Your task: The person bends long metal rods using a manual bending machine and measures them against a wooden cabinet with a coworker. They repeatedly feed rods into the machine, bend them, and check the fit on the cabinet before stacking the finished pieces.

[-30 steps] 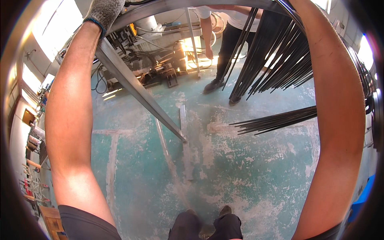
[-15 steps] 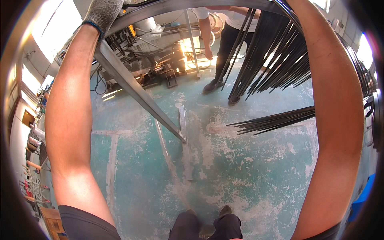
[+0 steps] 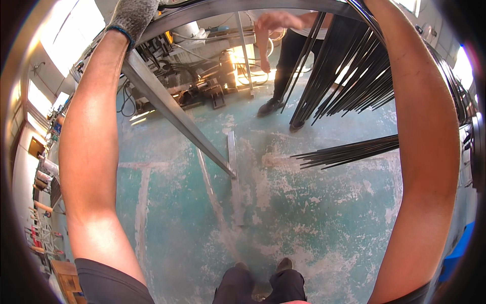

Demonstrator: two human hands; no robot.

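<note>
My left hand [image 3: 132, 19], in a grey knitted glove with a dark blue cuff, is raised at the top left against the end of a grey metal crossbar [image 3: 243, 11]. The picture's edge cuts off its fingers, so their grip is hidden. A thin black rod [image 3: 195, 4] runs from beside the glove along the crossbar. My right forearm [image 3: 425, 116] reaches up past the upper edge, and its hand is out of the picture. Many thin black rods [image 3: 354, 71] hang in a bundle near that arm. From the crossbar's left end a metal post [image 3: 177, 116] slopes down to a floor foot [image 3: 236, 197].
Beyond the crossbar stands a co-worker [image 3: 291, 61] in dark trousers, one hand lifted near the bar. A second, lower bunch of black rods [image 3: 354, 151] juts in from the right. Machinery and cables [image 3: 187, 76] line the far left. A blue object [image 3: 458, 251] sits at right.
The co-worker's blurred hand has come up into view behind the crossbar. My left hand and the frame have shifted very slightly in the picture; my right arm stays nearly still.
</note>
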